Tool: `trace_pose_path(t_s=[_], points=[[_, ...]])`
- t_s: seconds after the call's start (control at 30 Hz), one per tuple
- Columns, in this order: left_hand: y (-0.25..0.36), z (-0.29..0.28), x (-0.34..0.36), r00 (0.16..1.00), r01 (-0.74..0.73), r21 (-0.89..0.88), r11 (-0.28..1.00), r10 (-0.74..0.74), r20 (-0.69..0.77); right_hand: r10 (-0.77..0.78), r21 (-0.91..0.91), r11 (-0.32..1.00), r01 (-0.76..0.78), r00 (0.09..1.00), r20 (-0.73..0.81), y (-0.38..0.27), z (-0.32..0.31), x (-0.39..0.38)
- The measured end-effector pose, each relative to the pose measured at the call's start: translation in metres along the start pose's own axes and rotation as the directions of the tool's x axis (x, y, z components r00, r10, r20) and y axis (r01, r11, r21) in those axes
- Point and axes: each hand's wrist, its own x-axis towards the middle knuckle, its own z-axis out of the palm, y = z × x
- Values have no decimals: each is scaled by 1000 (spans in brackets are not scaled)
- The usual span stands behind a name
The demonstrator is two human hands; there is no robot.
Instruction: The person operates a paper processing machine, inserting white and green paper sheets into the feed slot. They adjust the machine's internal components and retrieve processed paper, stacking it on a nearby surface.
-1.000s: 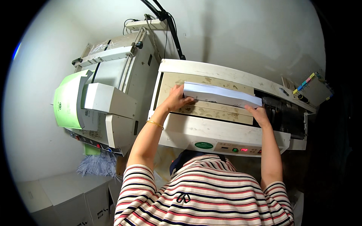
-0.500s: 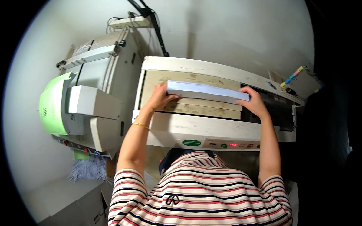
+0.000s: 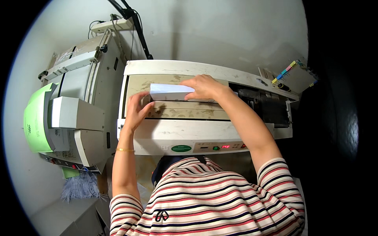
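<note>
A thick stack of white paper (image 3: 169,89) stands on its long edge in the beige bed (image 3: 173,113) of a white machine (image 3: 165,129) with a lit red display. My right hand (image 3: 202,87) reaches over the stack near its middle and grips it, thumb on the near face and fingers over the top. It hides much of the stack's right part. At the left end, my left hand (image 3: 138,109) has its thumb and fingers apart, curved, with the fingertips at or close to the paper's corner. Whether they touch it is hard to tell.
On the left stands a second machine (image 3: 88,114) with green sheets (image 3: 37,122) on it and shredded paper strips (image 3: 80,185) below. A dark carriage (image 3: 267,106) fills the bed's right part. Behind are a black stand arm (image 3: 143,39) and a power strip (image 3: 112,26).
My right hand has moved left from the stack's right end to its middle, now gripping over the top. My left hand has loosened at the left end. The view has shifted to the right.
</note>
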Motion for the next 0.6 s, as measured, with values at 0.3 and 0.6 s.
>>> trace_pose_path(t_s=[0.3, 0.6], points=[[-9, -48, -108, 947, 104, 250, 963, -20, -321, 40, -30, 999, -40, 999, 3, 7, 3, -1], [2, -35, -101, 948, 69, 378, 923, 57, -314, -10, -42, 999, 8, 999, -30, -1, 5, 0]])
